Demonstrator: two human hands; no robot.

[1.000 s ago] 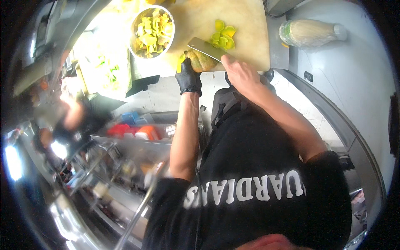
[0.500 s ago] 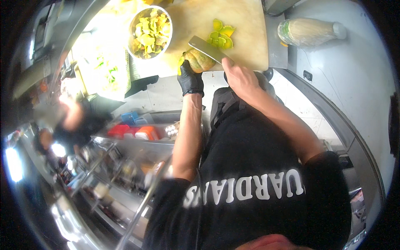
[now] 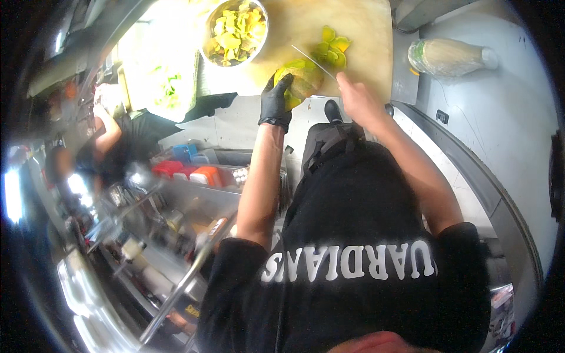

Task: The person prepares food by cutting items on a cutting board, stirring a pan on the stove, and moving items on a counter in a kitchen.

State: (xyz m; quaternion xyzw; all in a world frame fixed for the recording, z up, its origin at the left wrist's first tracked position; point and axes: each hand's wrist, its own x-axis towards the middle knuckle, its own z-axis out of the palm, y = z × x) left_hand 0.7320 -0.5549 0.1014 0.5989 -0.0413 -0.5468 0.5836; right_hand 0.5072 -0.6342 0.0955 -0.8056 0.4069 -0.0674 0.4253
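The person's black shirt [image 3: 353,206] with white lettering fills the lower middle of the frame, and a pale cutting board [image 3: 368,23] spans the top centre. At the left, a co-worker [image 3: 115,141] in dark clothes stands partly blurred. A metal bowl [image 3: 262,46] heaped with yellow-green peelings sits at the upper left of the board; a plastic-wrapped bundle [image 3: 450,57] lies at the upper right. The bare right hand [image 3: 358,100] is closed on the knife's handle end, while the black-gloved left hand [image 3: 275,106] grasps the left side of a green and yellow squash [image 3: 307,82] at the board's near edge, upper centre. The knife [image 3: 313,62] slants beside the squash's upper right; whether they touch cannot be told. Small green peel pieces [image 3: 332,46] lie just beyond the blade.
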